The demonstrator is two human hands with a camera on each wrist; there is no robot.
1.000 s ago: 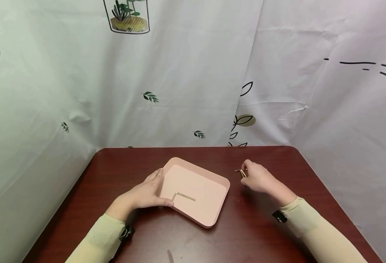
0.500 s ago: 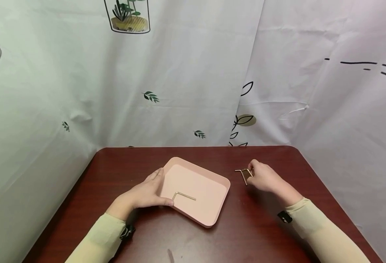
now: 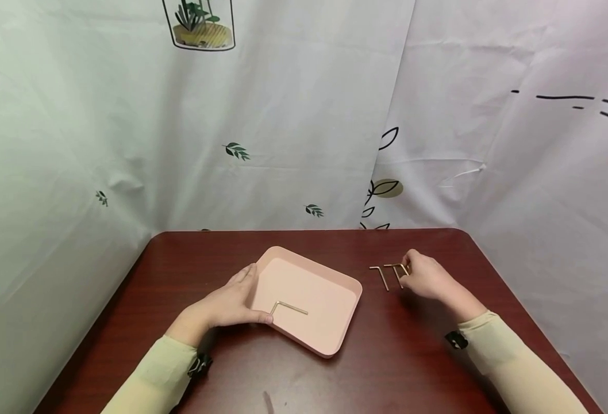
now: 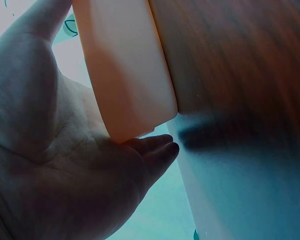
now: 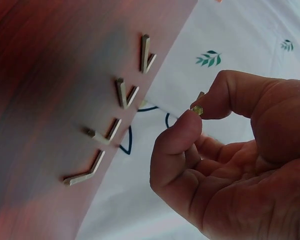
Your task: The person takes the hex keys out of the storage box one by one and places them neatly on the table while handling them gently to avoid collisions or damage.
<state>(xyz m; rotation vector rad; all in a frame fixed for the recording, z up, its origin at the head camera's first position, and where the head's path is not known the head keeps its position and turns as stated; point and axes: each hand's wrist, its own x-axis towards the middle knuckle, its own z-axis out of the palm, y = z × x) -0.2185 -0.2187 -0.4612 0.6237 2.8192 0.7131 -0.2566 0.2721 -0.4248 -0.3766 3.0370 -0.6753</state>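
Observation:
A shallow pink tray (image 3: 311,287) lies at a slant on the table. My left hand (image 3: 229,303) spans its left corner, thumb on the near rim and straight fingers along the left side; in the left wrist view the palm faces the tray wall (image 4: 127,65). One gold hex key (image 3: 292,308) rests inside the tray. My right hand (image 3: 424,276) is to the right of the tray. In the right wrist view, its thumb and a finger pinch a hex key (image 5: 197,109), mostly hidden. Several hex keys (image 5: 125,92) lie in a row beside that hand.
The dark red-brown table (image 3: 366,368) has rounded back corners. White printed curtains (image 3: 304,115) hang behind it and on both sides. A dark mark (image 3: 268,401) shows near the front of the table.
My right hand has shifted to the right. Hex keys that were bunched at its fingers now lie apart on the table to its left. The left hand and tray have not moved.

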